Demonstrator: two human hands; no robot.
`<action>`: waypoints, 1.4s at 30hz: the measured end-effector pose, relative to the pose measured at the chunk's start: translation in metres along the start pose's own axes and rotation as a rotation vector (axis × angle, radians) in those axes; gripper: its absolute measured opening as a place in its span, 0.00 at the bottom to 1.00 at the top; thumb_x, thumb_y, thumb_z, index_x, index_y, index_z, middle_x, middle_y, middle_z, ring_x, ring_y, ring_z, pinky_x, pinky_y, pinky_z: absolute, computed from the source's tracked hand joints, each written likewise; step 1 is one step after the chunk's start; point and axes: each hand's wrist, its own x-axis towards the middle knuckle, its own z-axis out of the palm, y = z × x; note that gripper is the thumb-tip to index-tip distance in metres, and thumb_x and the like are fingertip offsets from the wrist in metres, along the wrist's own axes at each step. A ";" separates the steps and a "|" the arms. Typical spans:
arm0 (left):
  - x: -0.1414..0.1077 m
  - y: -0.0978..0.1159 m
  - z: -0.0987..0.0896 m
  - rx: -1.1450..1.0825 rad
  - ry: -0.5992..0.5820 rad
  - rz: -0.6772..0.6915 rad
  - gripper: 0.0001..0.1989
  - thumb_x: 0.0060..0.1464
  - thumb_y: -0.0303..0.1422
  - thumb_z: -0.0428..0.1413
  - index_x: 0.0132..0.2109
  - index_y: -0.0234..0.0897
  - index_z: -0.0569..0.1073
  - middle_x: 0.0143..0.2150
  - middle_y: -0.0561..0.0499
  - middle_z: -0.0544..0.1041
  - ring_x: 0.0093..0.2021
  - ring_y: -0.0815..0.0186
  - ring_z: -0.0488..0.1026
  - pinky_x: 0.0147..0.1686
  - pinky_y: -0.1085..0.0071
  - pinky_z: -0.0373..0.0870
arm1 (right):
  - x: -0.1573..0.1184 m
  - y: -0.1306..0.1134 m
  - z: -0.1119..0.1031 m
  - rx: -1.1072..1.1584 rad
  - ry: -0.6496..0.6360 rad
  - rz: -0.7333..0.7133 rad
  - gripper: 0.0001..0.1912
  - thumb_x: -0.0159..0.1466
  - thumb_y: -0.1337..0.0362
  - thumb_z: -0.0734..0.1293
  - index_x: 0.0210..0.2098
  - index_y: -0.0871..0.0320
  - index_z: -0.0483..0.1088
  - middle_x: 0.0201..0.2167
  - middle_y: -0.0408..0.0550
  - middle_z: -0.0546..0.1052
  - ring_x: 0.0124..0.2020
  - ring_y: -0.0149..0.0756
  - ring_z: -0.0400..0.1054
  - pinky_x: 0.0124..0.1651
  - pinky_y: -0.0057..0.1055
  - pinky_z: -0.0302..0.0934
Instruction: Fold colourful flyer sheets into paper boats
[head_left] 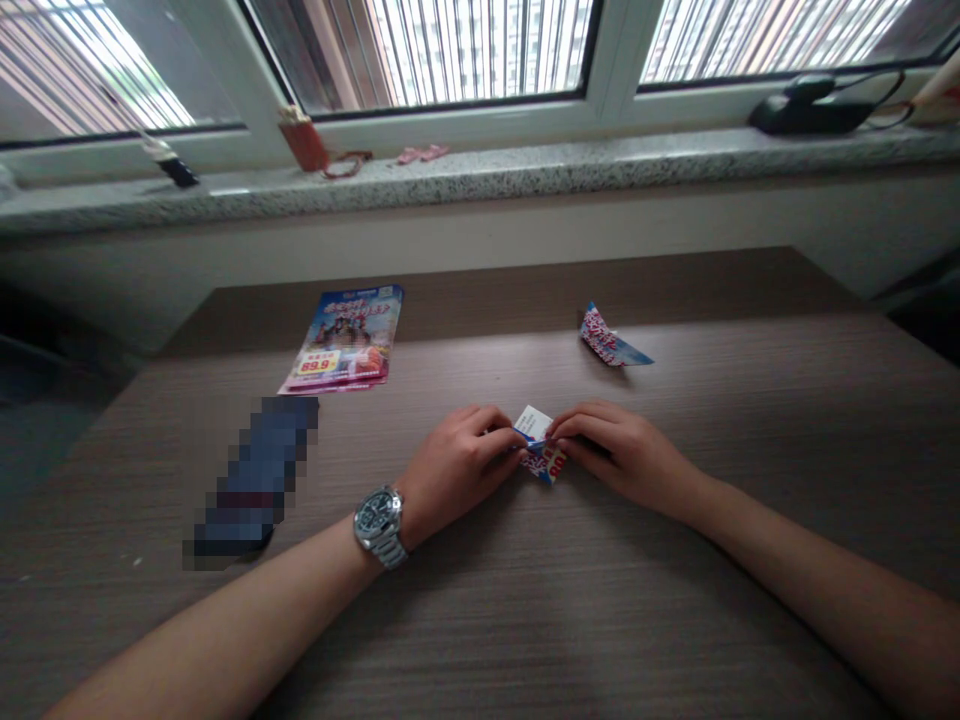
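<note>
A small folded paper [543, 464], printed in colours with a white part at its top, is between my hands over the brown table [480, 620]. My left hand [463, 462], with a metal watch [379, 522] on its wrist, pinches the paper's left side. The right side is pinched by the fingers of my right hand [619, 452]. Beyond my right hand lies a second folded paper [606, 340] with a pointed end, touched by neither hand.
A stack of printed flyers [349, 340] lies at the back left. Nearer, left of the watch, is a pixelated dark blue object [259, 480]. The granite windowsill [525, 178] behind the table holds a red case [304, 140] and a black device [810, 108].
</note>
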 end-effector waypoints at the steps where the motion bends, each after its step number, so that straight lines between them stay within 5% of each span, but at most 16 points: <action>1: 0.000 0.000 0.000 0.008 -0.001 -0.005 0.09 0.66 0.37 0.55 0.45 0.38 0.77 0.44 0.47 0.76 0.43 0.61 0.71 0.44 0.64 0.69 | 0.001 0.000 0.001 0.003 0.004 0.014 0.06 0.71 0.66 0.63 0.42 0.55 0.73 0.40 0.51 0.80 0.43 0.40 0.73 0.46 0.37 0.68; 20: 0.003 -0.005 0.003 -0.096 0.029 -0.166 0.06 0.65 0.35 0.57 0.46 0.40 0.76 0.40 0.50 0.79 0.40 0.63 0.74 0.42 0.65 0.65 | 0.007 0.001 0.006 0.055 0.087 0.186 0.07 0.69 0.66 0.66 0.47 0.54 0.72 0.38 0.49 0.79 0.37 0.38 0.75 0.40 0.35 0.70; 35: 0.005 -0.001 0.000 -0.141 0.041 -0.197 0.09 0.65 0.35 0.56 0.50 0.40 0.76 0.38 0.50 0.79 0.39 0.64 0.75 0.41 0.67 0.69 | 0.004 0.004 0.008 -0.032 0.069 0.002 0.13 0.71 0.64 0.64 0.53 0.52 0.74 0.47 0.53 0.77 0.46 0.41 0.74 0.49 0.39 0.71; 42: 0.004 -0.004 0.005 -0.098 0.087 -0.167 0.14 0.68 0.34 0.52 0.57 0.44 0.75 0.52 0.45 0.73 0.42 0.66 0.74 0.42 0.68 0.72 | 0.005 0.008 0.011 -0.140 0.056 -0.013 0.15 0.70 0.65 0.64 0.55 0.53 0.74 0.46 0.56 0.75 0.44 0.43 0.70 0.45 0.42 0.68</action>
